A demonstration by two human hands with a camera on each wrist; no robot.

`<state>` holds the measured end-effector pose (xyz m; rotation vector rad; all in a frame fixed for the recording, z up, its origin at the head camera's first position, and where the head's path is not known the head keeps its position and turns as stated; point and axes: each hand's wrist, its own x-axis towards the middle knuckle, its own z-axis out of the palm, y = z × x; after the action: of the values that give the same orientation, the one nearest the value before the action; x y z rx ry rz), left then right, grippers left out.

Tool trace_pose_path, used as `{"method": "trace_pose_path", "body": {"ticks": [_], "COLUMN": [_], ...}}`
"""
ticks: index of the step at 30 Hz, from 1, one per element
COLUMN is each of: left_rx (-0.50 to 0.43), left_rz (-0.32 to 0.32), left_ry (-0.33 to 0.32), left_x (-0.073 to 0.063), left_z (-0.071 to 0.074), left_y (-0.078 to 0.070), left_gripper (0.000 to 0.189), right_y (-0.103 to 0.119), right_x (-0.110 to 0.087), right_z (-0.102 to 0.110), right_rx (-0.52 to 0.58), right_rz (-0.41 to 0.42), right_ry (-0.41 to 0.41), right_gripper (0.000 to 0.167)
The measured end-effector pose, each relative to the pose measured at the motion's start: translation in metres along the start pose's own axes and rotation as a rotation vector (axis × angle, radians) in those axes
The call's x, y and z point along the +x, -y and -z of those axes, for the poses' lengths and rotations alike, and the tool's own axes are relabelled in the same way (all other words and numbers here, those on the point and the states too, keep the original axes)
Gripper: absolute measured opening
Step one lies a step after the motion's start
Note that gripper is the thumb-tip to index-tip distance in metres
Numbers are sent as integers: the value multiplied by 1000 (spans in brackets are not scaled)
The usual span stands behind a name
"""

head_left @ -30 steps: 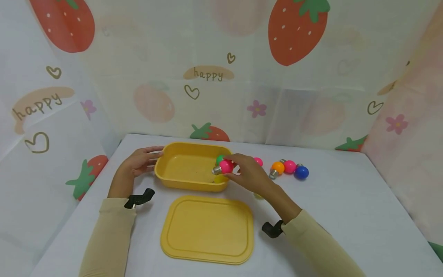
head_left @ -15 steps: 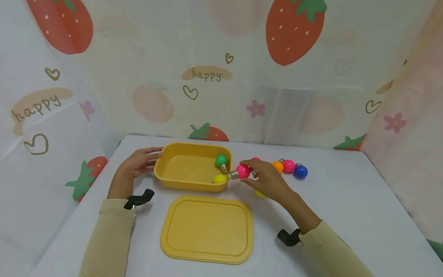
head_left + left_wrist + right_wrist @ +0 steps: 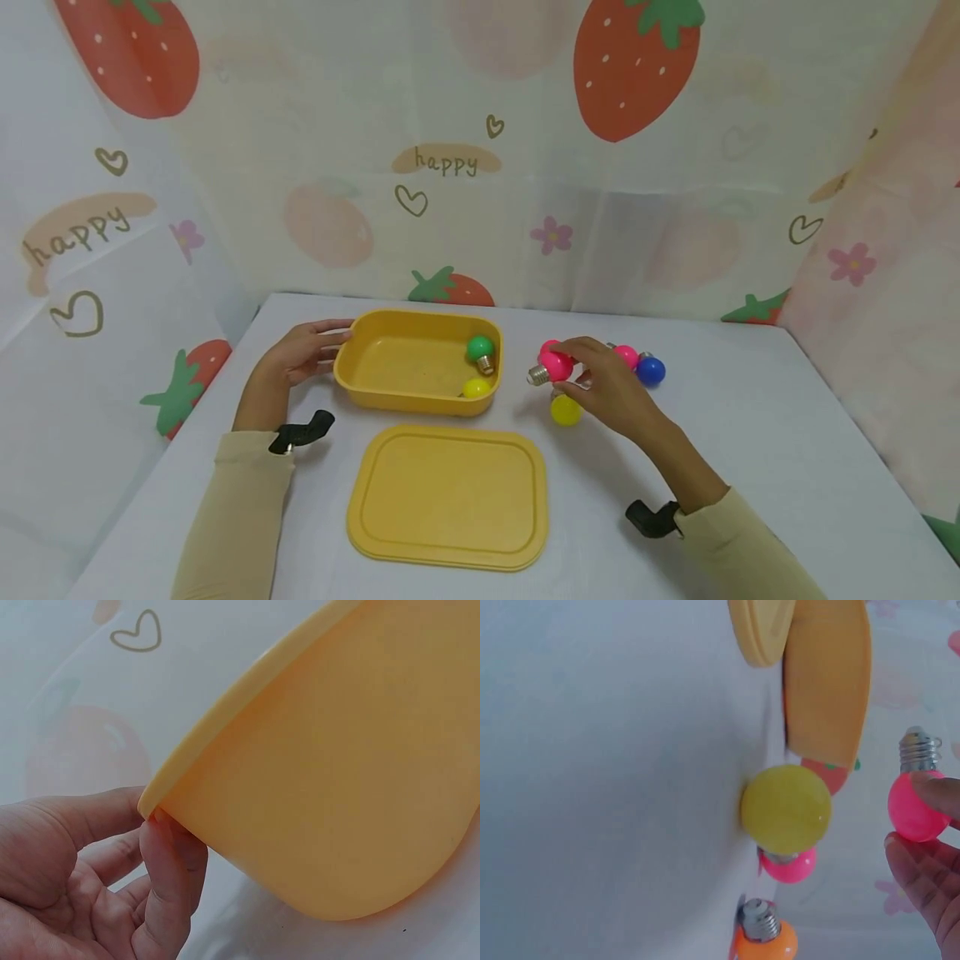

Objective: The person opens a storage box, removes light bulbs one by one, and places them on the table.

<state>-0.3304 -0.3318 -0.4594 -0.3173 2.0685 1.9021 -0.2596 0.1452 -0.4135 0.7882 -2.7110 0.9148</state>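
My right hand (image 3: 615,392) pinches a pink light bulb (image 3: 557,367) between thumb and fingers, its metal screw base pointing left. It is raised above the white table, right of the yellow box (image 3: 405,398). In the right wrist view, the held pink bulb (image 3: 911,810) is base up. Inside the box, a green bulb (image 3: 480,347) and a yellow bulb (image 3: 476,387) lie at the right end. My left hand (image 3: 296,354) touches the box's left end; in the left wrist view its fingertips (image 3: 157,832) are right at the rim (image 3: 217,724).
A yellow lid (image 3: 447,497) lies flat in front of the box. Near my right hand are another yellow bulb (image 3: 566,410), a second pink bulb (image 3: 626,357) and a blue bulb (image 3: 651,372). The right wrist view shows an orange bulb (image 3: 769,945). Printed cloth (image 3: 450,233) stands behind.
My right hand has carried the pink bulb from over the box's right end out to the right. The orange bulb is now hidden in the head view. The left hand stays put.
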Motion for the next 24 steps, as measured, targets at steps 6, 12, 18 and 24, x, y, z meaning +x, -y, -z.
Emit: {"method": "trace_pose_path", "body": {"ticks": [6, 12, 18, 24], "left_rx": [6, 3, -6, -14], "left_rz": [3, 1, 5, 4], "left_ry": [-8, -17, -12, -4], "left_x": [2, 3, 1, -2], "left_z": [0, 0, 0, 0], "left_y": [1, 1, 2, -2], "left_gripper": [62, 66, 66, 64], "right_y": [-12, -24, -34, -42], "right_x": [-9, -16, -25, -32], "right_z": [7, 14, 18, 21], "right_rx": [-35, -77, -89, -90], "right_rz": [28, 20, 26, 16], "right_ry": [-27, -47, -56, -34], "right_gripper": [54, 52, 53, 52]}}
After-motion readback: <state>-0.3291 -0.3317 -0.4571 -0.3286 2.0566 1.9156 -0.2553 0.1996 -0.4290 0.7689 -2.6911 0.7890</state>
